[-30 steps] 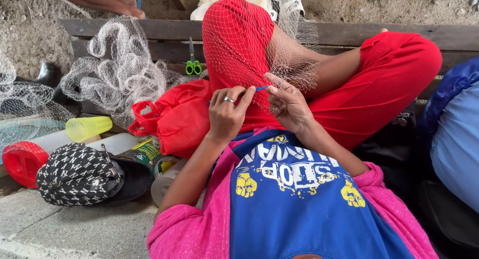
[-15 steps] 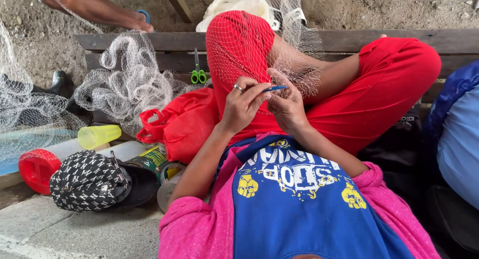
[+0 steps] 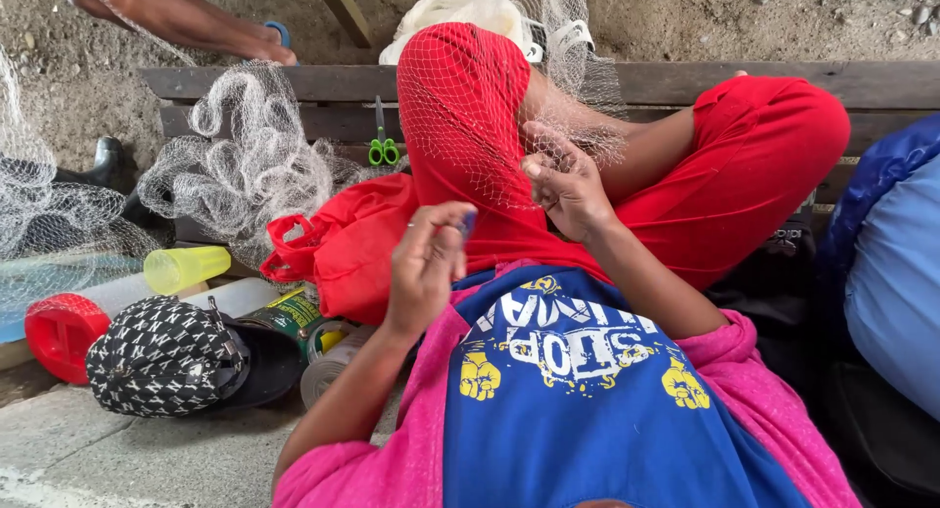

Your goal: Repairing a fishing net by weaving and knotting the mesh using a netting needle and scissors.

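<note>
Centrally, left hand (image 3: pixel 428 263) pinched a half-hidden blue tool (image 3: pixel 467 222), right hand (image 3: pixel 563 183) gripped fine netting (image 3: pixel 470 126), thread indiscernible.

Soft, even daylight was cast throughout; shadows were faint, no glare was seen, edges were slightly bent.

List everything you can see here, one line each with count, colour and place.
netting: one spread, pale mesh, draped over the raised knee
heaped net: one, whitish, on the bench at left
scissors: one, green handles, on the bench
bag: one, red, beside the knee
cup: one, yellow, lying at left
cap: one, black-and-white patterned, lower left
bench: one, weathered wood, across the top
left hand: fingers pinching a small blue tool, kind unclear
right hand: fingers gripping the netting
</note>
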